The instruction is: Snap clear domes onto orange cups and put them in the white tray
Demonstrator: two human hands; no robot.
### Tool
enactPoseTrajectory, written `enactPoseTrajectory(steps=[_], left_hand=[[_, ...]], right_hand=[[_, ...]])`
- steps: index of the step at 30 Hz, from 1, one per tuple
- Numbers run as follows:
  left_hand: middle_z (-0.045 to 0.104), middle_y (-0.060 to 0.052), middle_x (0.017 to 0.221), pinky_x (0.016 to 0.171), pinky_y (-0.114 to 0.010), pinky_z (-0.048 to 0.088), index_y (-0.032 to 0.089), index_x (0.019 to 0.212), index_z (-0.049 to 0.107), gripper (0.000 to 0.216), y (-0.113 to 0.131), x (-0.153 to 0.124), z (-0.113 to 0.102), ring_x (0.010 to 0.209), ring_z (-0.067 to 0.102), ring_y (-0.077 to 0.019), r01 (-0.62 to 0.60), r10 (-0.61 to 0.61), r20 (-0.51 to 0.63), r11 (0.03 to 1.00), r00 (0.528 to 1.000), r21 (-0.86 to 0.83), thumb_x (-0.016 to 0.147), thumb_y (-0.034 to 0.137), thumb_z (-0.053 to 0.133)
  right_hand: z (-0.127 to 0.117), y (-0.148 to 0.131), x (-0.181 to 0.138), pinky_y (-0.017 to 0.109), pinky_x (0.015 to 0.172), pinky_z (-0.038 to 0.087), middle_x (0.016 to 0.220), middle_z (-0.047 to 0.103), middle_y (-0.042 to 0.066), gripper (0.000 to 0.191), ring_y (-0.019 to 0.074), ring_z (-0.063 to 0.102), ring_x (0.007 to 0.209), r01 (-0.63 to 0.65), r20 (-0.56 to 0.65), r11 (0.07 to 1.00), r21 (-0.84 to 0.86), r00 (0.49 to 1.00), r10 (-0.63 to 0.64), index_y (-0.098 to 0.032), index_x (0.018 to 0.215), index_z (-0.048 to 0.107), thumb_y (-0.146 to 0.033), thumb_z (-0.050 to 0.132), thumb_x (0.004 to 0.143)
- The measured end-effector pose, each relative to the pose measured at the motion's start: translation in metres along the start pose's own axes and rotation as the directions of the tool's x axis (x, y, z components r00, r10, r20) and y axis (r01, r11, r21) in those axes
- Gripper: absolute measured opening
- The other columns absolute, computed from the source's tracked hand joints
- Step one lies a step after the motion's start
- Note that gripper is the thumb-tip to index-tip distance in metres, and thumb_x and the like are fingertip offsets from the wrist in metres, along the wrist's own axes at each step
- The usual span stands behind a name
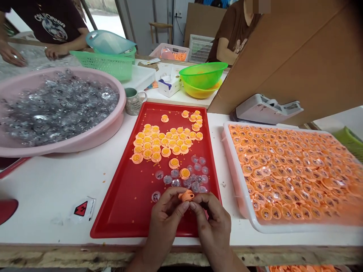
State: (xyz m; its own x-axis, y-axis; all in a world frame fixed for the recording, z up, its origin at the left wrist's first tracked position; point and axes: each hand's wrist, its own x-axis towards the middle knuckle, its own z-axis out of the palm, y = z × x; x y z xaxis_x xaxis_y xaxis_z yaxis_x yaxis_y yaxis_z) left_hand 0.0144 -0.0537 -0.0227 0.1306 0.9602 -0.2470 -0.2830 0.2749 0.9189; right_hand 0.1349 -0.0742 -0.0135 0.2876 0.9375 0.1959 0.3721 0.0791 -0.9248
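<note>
An orange miniature teacup sits just above the near part of a red tray, pinched between the left hand and the right hand. Thumbs and forefingers are clamped on it from its 9 and 3 o'clock sides, hiding too much to tell whether a saucer is attached. It looks like light, stiff plastic, probably smooth enough to slip; the thin looped handle seems its weakest part, so the body offers the surer hold.

Around that cup, clear discs lie from 9 round to 1 o'clock, close enough to be nudged, with a cup and saucer among them at 12. A cluster of cups stands at 11. On the white tabletop, a white tub of orange pieces bounds the tray at 3; a pink basin crowds 10, beside a mug.
</note>
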Motion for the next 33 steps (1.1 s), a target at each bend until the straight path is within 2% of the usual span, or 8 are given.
enactPoseTrajectory(steps=[4, 8, 11, 15, 21, 25, 30, 33], left_hand=[[0.068, -0.002, 0.110, 0.089, -0.023, 0.052, 0.026, 0.112, 0.066, 0.034, 0.002, 0.002, 0.000, 0.102, 0.063, -0.0170, 0.079, -0.079, 0.010, 0.996, 0.997, -0.050, 0.079, 0.020, 0.072], [0.071, -0.002, 0.103, 0.086, -0.023, 0.052, 0.024, 0.103, 0.070, 0.027, 0.006, 0.001, 0.004, 0.097, 0.065, -0.0159, 0.089, -0.091, -0.006, 0.983, 0.996, -0.162, 0.077, 0.018, 0.073], [0.071, -0.002, 0.103, 0.086, -0.021, 0.051, 0.024, 0.103, 0.069, 0.027, 0.010, 0.000, 0.005, 0.096, 0.064, -0.0148, 0.104, -0.105, 0.010, 0.973, 0.994, -0.207, 0.078, 0.016, 0.072], [0.070, -0.004, 0.108, 0.090, -0.024, 0.049, 0.025, 0.112, 0.066, 0.032, 0.011, -0.001, 0.001, 0.103, 0.061, -0.0167, 0.141, -0.129, 0.074, 0.972, 0.989, -0.187, 0.081, 0.017, 0.069], [0.069, -0.003, 0.103, 0.084, -0.023, 0.050, 0.023, 0.104, 0.066, 0.025, 0.007, 0.001, 0.000, 0.097, 0.062, -0.0158, 0.083, -0.076, 0.068, 0.991, 0.995, -0.104, 0.080, 0.016, 0.070], [0.069, -0.002, 0.099, 0.083, -0.023, 0.051, 0.023, 0.103, 0.065, 0.025, 0.007, 0.001, 0.002, 0.093, 0.064, -0.0154, 0.070, -0.061, 0.066, 0.988, 0.996, -0.135, 0.080, 0.016, 0.071], [0.070, -0.001, 0.097, 0.079, -0.023, 0.053, 0.024, 0.101, 0.064, 0.023, 0.007, -0.001, 0.003, 0.089, 0.065, -0.0148, 0.006, 0.002, 0.074, 0.994, 0.997, -0.110, 0.080, 0.016, 0.070], [0.070, -0.001, 0.093, 0.076, -0.022, 0.054, 0.023, 0.098, 0.064, 0.019, 0.011, -0.002, 0.004, 0.085, 0.066, -0.0146, -0.029, 0.033, 0.081, 0.998, 0.996, -0.050, 0.081, 0.017, 0.069]], right_hand=[[-0.003, -0.001, 0.003, 0.020, 0.064, 0.048, 0.076, 0.065, -0.002, 0.008, 0.0118, 0.061, 0.069, 0.040, 0.006, 0.997, -0.065, 0.999, -0.040, -0.021, 0.082, 0.061, -0.015, 0.059, 0.086], [-0.004, -0.002, 0.003, 0.018, 0.060, 0.048, 0.073, 0.065, -0.004, 0.006, 0.0100, 0.061, 0.064, -0.001, -0.007, 0.997, -0.081, 1.000, 0.000, -0.022, 0.084, 0.059, -0.017, 0.060, 0.087], [-0.004, -0.005, 0.003, 0.017, 0.060, 0.048, 0.075, 0.066, -0.004, 0.008, 0.0092, 0.062, 0.063, 0.084, 0.009, 0.990, -0.111, 0.996, -0.083, -0.022, 0.087, 0.060, -0.015, 0.056, 0.089], [-0.007, -0.005, 0.002, 0.016, 0.066, 0.050, 0.083, 0.067, -0.002, 0.016, 0.0095, 0.064, 0.072, 0.173, 0.100, 0.977, -0.127, 0.982, -0.161, -0.023, 0.096, 0.060, -0.010, 0.054, 0.089], [-0.007, -0.002, -0.001, 0.020, 0.067, 0.051, 0.084, 0.064, -0.001, 0.019, 0.0117, 0.063, 0.076, 0.156, 0.079, 0.980, -0.123, 0.986, -0.147, -0.024, 0.098, 0.057, -0.008, 0.051, 0.089], [-0.007, -0.009, 0.000, 0.025, 0.070, 0.053, 0.096, 0.060, 0.004, 0.025, 0.0156, 0.061, 0.083, 0.112, 0.075, 0.987, -0.119, 0.992, -0.104, -0.022, 0.113, 0.053, -0.012, 0.049, 0.090], [-0.007, -0.011, -0.005, 0.029, 0.082, 0.052, 0.110, 0.055, 0.009, 0.038, 0.0177, 0.057, 0.097, 0.250, 0.101, 0.946, -0.207, 0.967, -0.233, -0.019, 0.123, 0.050, -0.005, 0.042, 0.090], [-0.010, -0.008, -0.006, 0.029, 0.083, 0.051, 0.111, 0.055, 0.010, 0.040, 0.0178, 0.055, 0.099, 0.280, 0.093, 0.938, -0.207, 0.960, -0.266, -0.018, 0.125, 0.048, -0.003, 0.042, 0.089]])
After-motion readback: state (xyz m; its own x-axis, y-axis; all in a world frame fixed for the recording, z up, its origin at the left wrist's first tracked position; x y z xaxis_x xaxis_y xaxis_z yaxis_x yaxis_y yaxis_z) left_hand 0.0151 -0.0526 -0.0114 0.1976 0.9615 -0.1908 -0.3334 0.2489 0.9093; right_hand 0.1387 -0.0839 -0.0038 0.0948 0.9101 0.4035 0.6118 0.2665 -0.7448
